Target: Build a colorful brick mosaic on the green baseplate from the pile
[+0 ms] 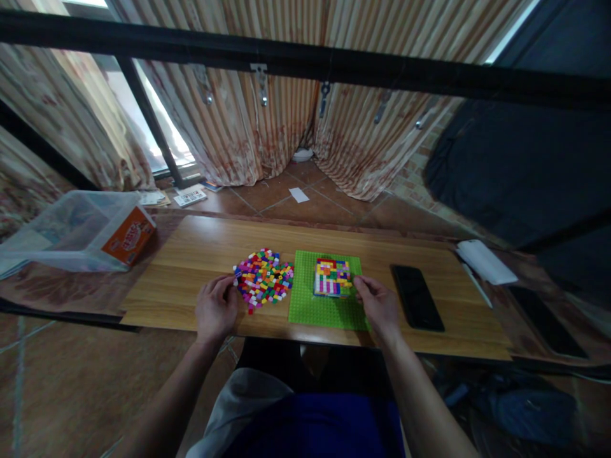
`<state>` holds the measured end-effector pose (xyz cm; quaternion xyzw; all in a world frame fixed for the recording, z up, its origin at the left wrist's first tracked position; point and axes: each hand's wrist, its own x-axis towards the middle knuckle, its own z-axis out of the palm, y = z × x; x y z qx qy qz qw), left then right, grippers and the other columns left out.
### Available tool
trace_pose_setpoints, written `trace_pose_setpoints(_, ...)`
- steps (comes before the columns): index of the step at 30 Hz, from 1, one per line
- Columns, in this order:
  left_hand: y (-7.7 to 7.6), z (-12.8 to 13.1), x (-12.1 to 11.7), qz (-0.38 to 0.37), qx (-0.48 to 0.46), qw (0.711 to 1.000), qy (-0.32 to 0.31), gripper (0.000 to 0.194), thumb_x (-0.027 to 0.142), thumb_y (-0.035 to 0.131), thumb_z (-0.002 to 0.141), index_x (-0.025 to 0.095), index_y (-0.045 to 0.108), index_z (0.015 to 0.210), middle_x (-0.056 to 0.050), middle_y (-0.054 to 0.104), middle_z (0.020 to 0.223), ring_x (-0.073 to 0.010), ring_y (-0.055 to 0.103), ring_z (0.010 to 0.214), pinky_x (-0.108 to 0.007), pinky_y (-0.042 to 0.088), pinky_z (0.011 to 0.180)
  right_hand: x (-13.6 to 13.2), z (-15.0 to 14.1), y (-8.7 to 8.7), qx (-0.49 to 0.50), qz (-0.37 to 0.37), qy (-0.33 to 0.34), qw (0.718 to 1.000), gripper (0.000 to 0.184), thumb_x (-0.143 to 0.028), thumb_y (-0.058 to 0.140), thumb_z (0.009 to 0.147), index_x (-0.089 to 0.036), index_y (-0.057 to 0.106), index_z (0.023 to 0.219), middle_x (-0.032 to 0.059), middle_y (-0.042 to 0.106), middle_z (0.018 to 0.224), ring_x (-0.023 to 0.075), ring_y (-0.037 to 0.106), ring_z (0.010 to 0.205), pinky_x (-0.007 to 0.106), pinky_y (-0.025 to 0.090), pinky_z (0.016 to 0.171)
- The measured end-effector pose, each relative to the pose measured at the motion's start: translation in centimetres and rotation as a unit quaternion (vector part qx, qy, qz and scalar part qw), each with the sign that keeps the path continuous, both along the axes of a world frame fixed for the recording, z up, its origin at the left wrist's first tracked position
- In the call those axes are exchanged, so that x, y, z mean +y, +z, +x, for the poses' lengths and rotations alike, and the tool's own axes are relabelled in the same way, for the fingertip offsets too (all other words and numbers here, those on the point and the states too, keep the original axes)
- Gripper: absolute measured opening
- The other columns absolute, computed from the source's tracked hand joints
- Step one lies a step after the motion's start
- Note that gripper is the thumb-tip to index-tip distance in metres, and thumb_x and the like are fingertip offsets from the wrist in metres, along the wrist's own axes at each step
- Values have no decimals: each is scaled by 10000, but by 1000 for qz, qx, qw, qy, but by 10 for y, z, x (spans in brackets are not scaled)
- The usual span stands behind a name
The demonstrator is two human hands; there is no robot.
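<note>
A loose pile of small toy bricks (265, 277) in many colours lies on the wooden board. At its left edge is my left hand (217, 308), thumb and fingers pinched together. Pale bricks show by its fingertips, but whether one is held is unclear. A green studded baseplate (305, 312) lies right of the pile. On it stands a low, square build of coloured bricks (333, 277), with pink and white stripes at its near left part. My right hand (377, 305) is over the baseplate's right edge, fingers closed beside the build; anything between them is hidden.
A black phone (417, 298) lies on the board (176, 280) to the right. Farther right are a white object (487, 261) and another dark, flat device (547, 321). A clear plastic bin (81, 222) with an orange label stands left. A dark metal bar (296, 54) crosses above.
</note>
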<state>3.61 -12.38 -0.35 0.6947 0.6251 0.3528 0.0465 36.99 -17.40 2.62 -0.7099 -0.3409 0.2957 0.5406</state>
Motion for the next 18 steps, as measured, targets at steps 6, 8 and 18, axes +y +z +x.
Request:
trace_pose_setpoints(6, -1, 0, 0, 3, 0, 1000, -2, 268, 280, 486, 864, 178, 706, 979, -101, 725, 1055, -257, 645, 1020, -415, 491, 952, 9, -9, -4, -30, 5, 13, 999, 449, -565, 690, 722, -159, 753, 904, 101, 768, 892, 231, 690, 826, 356, 519, 764)
trace_pose_setpoints(8, 1, 1, 0, 3, -4, 1000, -2, 264, 280, 489, 862, 182, 704, 979, -99, 726, 1053, -257, 645, 1022, -418, 490, 955, 10, -12, -8, -26, 8, 9, 1000, 447, -565, 670, 741, -156, 749, 905, 101, 769, 895, 233, 696, 840, 354, 519, 771)
trace_pose_setpoints(18, 1, 1, 0, -9, 6, 1000, 2, 267, 294, 483, 865, 185, 700, 977, -104, 725, 1048, -257, 642, 1013, -414, 488, 945, 10, -19, -25, -41, 40, -14, 998, 450, -555, 615, 783, -149, 734, 935, 108, 764, 917, 231, 691, 855, 347, 513, 776)
